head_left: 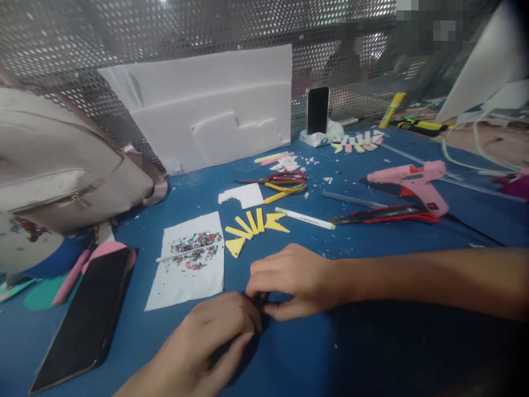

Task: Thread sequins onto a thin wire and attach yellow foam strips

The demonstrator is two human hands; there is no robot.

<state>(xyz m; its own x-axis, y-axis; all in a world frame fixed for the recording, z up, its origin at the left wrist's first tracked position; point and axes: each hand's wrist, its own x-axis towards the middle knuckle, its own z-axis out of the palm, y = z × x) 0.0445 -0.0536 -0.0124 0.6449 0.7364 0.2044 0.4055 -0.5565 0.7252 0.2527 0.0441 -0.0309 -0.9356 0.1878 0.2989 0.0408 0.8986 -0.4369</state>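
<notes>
My left hand (219, 333) and my right hand (289, 281) meet over the blue table, fingertips touching. Both are curled closed around something small and dark, mostly hidden by the fingers; I cannot make out what it is. Just beyond them lie several yellow cut pieces (257, 221) arranged in a fan. To the left, a white paper sheet (159, 292) carries a scatter of shiny multicoloured flakes (198, 240), with a thin white stick (185, 252) across them. A white marker with green ends (306, 218) rests past my right hand.
Scissors (285, 179), a white card scrap (248, 197), a utility knife (388, 215) and a pink glue gun (413, 179) lie farther back. A dark phone (86, 320) and a beige bag (66, 160) occupy the left. Another phone (318, 110) stands upright at the back.
</notes>
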